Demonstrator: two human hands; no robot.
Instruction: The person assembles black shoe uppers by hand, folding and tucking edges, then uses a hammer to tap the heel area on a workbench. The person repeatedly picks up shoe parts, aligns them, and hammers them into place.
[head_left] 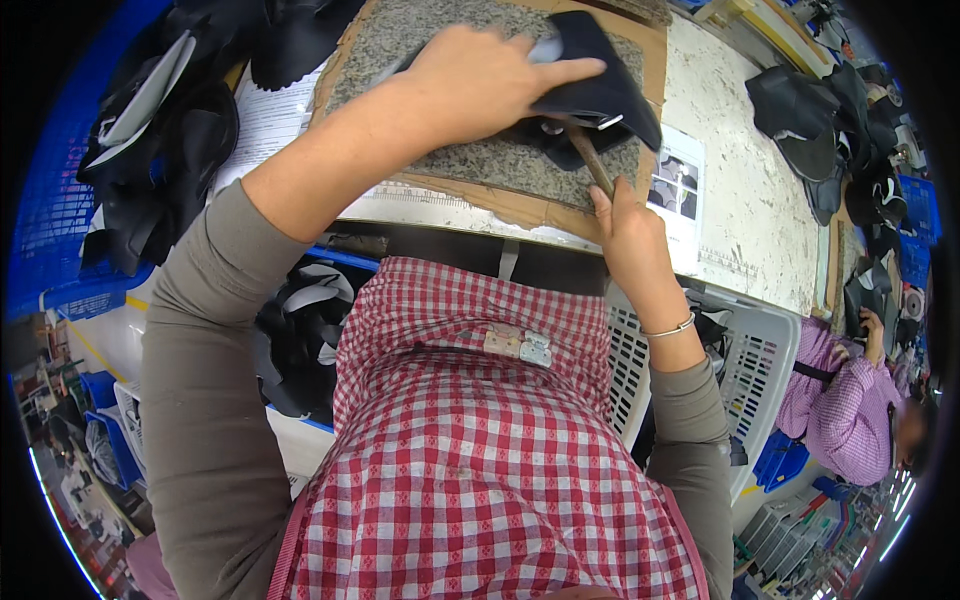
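Note:
My left hand (pixel 478 85) reaches across a speckled stone slab (pixel 480 170), index finger stretched out over a folded black shoe upper (pixel 600 75). Its other fingers curl down at the upper's edge and hold it; their tips are partly hidden. In my right hand (pixel 632 225) is a wooden handle (pixel 592 160), gripped near its lower end. The tool's far end goes under the black upper, so its head is hidden. A small shiny edge shows beside it. More dark material lies on the slab under my left hand.
Cardboard (pixel 500 205) borders the slab on the white worktable (pixel 745 210). Black shoe pieces are heaped at left (pixel 165 160) and right (pixel 800 120). A printed sheet (pixel 680 185) lies right of the slab. Below the table stands a white crate (pixel 755 360). A co-worker (pixel 850 410) sits at right.

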